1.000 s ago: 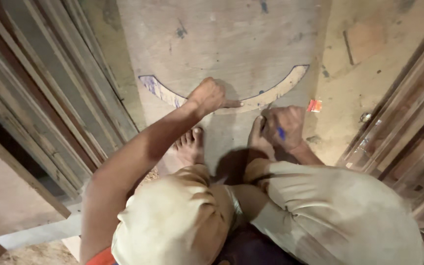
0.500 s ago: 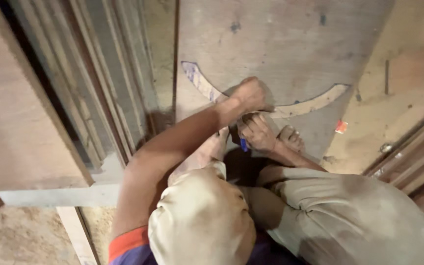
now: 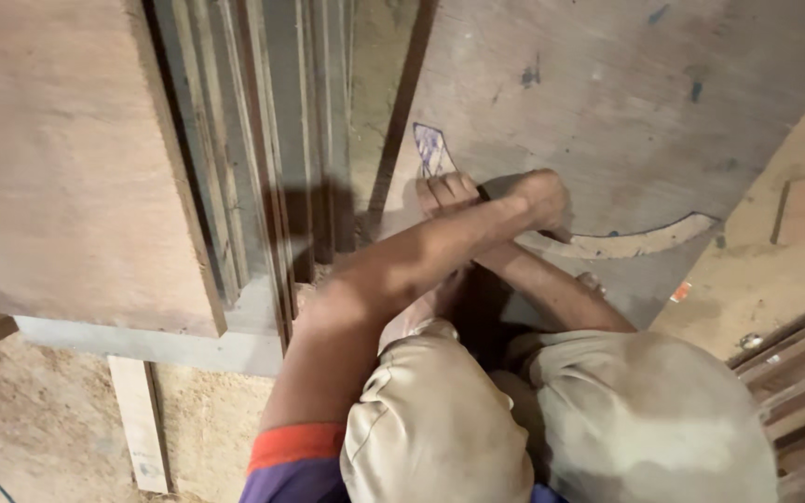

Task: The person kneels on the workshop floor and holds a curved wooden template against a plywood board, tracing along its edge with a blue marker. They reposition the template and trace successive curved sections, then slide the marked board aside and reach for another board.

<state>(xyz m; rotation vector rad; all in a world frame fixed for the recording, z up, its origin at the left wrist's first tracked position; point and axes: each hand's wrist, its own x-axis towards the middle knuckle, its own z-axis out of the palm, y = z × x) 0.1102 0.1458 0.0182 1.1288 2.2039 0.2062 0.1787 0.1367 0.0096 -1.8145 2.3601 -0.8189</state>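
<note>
Warm, dim indoor light falls from above and somewhat to the right, giving the plywood sheet [image 3: 626, 102] a dull grey-brown cast with no glare. A dark shadow lies left of the crossed forearms, over the stacked boards [image 3: 263, 168] beside the sheet, and another pools below the sheet's near edge between the knees [image 3: 440, 428]. The left hand [image 3: 538, 194] and right hand [image 3: 447, 194] are slightly soft (motion blur, likely). The sheet's centre is fairly sharp; things far from it bend and smear toward the frame edges.
</note>
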